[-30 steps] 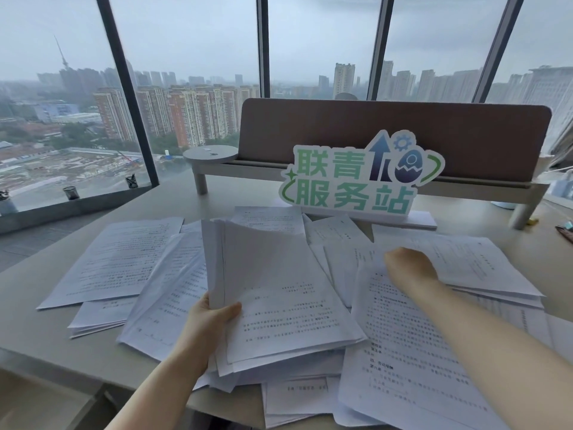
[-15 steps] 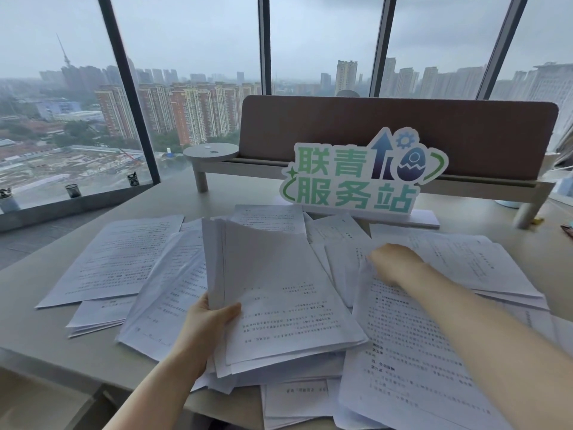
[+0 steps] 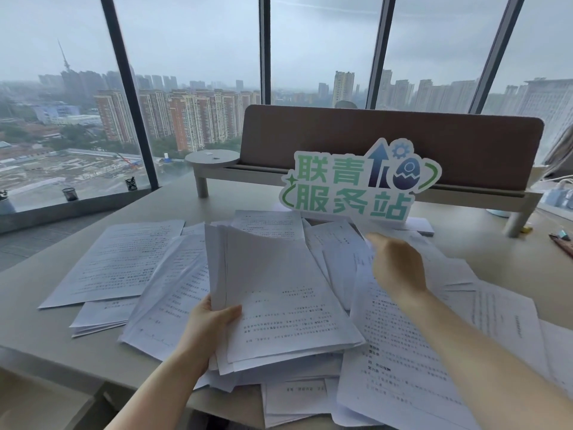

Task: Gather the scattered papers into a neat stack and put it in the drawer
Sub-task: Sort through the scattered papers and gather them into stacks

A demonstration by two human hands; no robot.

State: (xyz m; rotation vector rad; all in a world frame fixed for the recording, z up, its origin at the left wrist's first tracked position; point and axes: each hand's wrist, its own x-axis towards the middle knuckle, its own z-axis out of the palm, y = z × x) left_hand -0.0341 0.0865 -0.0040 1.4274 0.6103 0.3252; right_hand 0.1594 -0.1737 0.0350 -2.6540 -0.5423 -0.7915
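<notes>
Printed white papers lie scattered and overlapping across the pale desk (image 3: 37,333). My left hand (image 3: 210,321) grips the lower left edge of a thick bundle of sheets (image 3: 279,293), tilted up off the desk. My right hand (image 3: 398,268) reaches forward, fingers closed on the top edge of a large printed sheet (image 3: 403,352) whose left side curls upward. More loose sheets (image 3: 117,262) lie flat at the left, and others (image 3: 483,305) lie to the right under my arm. I see no drawer.
A green and white cut-out sign (image 3: 356,184) stands just behind the papers. Behind it runs a brown divider panel (image 3: 387,135) on a low shelf with a round end (image 3: 212,158). Small items (image 3: 561,240) sit at the right edge. Windows stand beyond the desk.
My right hand has moved left and slightly back over the papers, and the sheet under it now curls up at its left side. The left hand with its bundle has stayed put.
</notes>
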